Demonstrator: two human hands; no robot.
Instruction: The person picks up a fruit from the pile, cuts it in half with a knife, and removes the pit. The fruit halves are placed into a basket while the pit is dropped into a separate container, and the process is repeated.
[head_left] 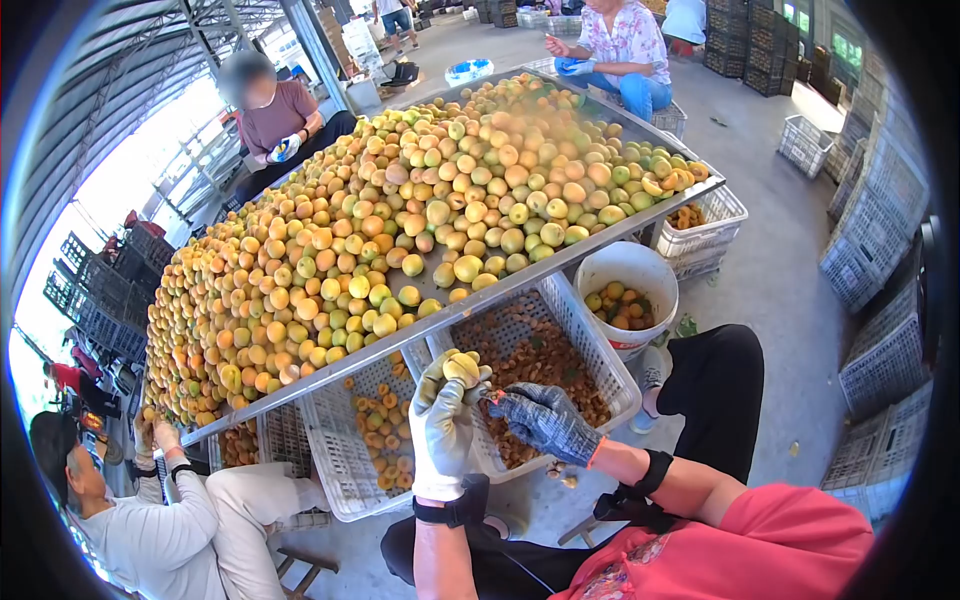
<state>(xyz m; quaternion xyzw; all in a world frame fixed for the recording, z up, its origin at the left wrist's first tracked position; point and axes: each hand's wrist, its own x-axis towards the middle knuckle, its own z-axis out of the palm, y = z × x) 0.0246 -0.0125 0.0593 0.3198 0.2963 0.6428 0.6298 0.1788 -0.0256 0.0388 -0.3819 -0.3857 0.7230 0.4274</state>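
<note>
In a white glove, my left hand is closed around a yellow apricot, held up above the crates. My right hand, in a dark grey knit glove, is pinched close beside it. A small reddish bit shows at its fingertips, too small to name. Under both hands stands a white crate with many brown apricot pits in it. To its left, another white crate holds halved apricots. Just beyond the hands runs the metal edge of a table heaped with whole apricots.
A white bucket with apricots stands right of the pit crate. Co-workers sit at the left front, far left and far side. Stacked crates line the right. My knee is beside the bucket.
</note>
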